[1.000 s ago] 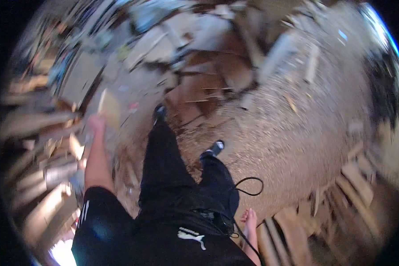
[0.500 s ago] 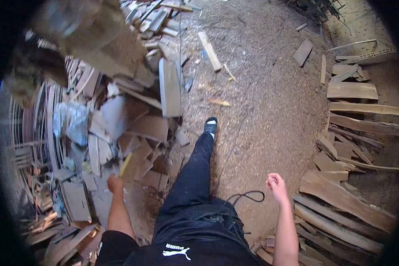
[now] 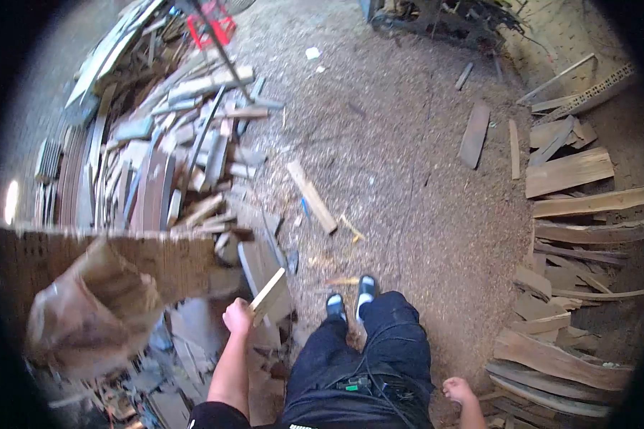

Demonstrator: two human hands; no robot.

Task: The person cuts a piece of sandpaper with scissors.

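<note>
My left hand [image 3: 238, 316] is closed around the lower end of a short, pale wooden strip [image 3: 270, 289], which points up and to the right. Behind the strip, a grey-brown board [image 3: 256, 261] leans at the edge of the scrap pile. On the right side, my right hand [image 3: 458, 390] hangs low beside my leg, fingers curled, with nothing visible in it. Both sandalled feet [image 3: 366, 287] are on the chip-covered floor [image 3: 408, 229].
Stacked wood offcuts [image 3: 207, 154] fill the left, near a brown ledge [image 3: 186, 261] with crumpled plastic sheeting [image 3: 93, 314]. A loose plank [image 3: 312, 196] lies ahead. Curved slabs [image 3: 551, 354] line the right side. A red crate [image 3: 211, 32] stands at the back.
My view has shifted forward, and both feet now show instead of one. My left hand has moved right and nearer the middle with the strip. My right hand has dropped lower.
</note>
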